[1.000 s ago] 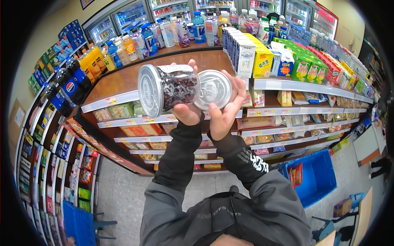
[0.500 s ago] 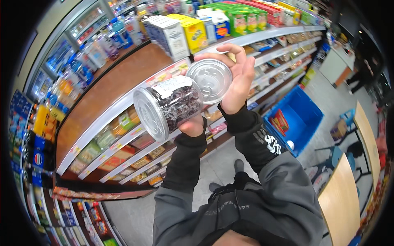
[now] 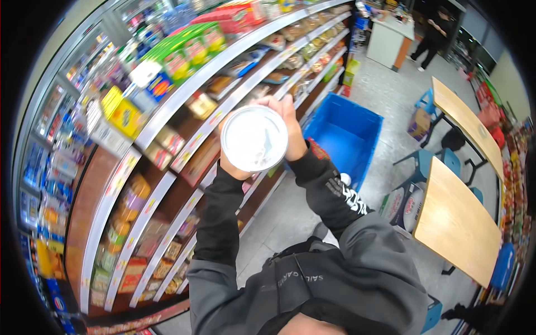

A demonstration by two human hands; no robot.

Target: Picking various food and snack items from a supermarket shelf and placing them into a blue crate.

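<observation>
A clear jar (image 3: 254, 138) stands in the middle of the view, its round, pale, shiny end turned up towards me so that its side and contents are hidden. From the lower left, my left hand (image 3: 234, 169) is closed round the jar, most of its fingers out of sight behind it. My right hand (image 3: 292, 132) presses against the jar's right side, fingers curled over the upper right rim. The separate clear lid cannot be made out now. Both hands are held up before the shelves.
A curved store shelf (image 3: 159, 192) with packaged foods runs along my left, drink cartons (image 3: 195, 49) on its top. A blue crate (image 3: 349, 131) stands on the floor to the right. Wooden tables (image 3: 460, 220) and stools lie beyond it. A person (image 3: 438, 36) stands by a far counter (image 3: 391, 42).
The jar has turned from lying sideways, dark contents showing, to end-on. My right hand, earlier apart with a clear round lid, is now against the jar. My view has swung right.
</observation>
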